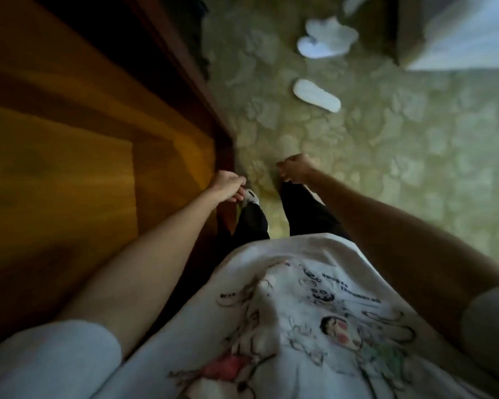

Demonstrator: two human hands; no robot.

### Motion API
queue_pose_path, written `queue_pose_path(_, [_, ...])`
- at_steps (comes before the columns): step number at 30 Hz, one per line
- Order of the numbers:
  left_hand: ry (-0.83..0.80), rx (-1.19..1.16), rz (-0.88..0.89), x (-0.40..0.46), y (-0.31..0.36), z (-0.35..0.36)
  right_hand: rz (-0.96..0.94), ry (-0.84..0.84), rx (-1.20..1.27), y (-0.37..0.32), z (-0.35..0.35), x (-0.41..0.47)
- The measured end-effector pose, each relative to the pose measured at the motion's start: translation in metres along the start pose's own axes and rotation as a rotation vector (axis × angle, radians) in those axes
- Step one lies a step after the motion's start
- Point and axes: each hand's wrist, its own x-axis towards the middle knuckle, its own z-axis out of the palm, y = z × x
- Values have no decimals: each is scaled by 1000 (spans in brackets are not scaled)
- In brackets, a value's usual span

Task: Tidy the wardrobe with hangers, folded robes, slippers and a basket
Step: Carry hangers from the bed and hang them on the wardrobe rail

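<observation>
Slippers, white, lie on the patterned carpet point(415, 168): one flat slipper point(317, 95) at 12 o'clock from the hands, a blurred pair point(326, 38) beyond it, well apart from both hands. Left hand point(228, 185), at 9 o'clock beside the wooden wardrobe edge point(222, 139), curls loosely, empty. Right hand point(296, 168) is fisted, holding nothing visible.

the shirt point(285, 326) bears printed lettering beside cartoon figures. blur leaves the lettering unreadable. no other text shows.
</observation>
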Motion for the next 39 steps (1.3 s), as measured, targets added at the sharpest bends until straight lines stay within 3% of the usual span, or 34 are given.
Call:
queue_pose_path(5, [-131,367,60,11,28,68,231,65,374,112,-19,-33])
queue_pose_path(13, [-372,883,197,-13,100,220,471,318,810,300,-45,-112])
queue_pose_path(20, [-459,1205,421,-46,181,368,564,481,1141,408,-82,-157])
queue_pose_path(28, [-322,1278,507,-37,277,436,327,578,1112,429,-257,-133])
queue_pose_path(34, [-329,1246,376,-7,354,479,116,580,897,418,-431,-95])
queue_pose_path(39, [-318,1115,324,5,445,564,101,519,769,443,-564,-68])
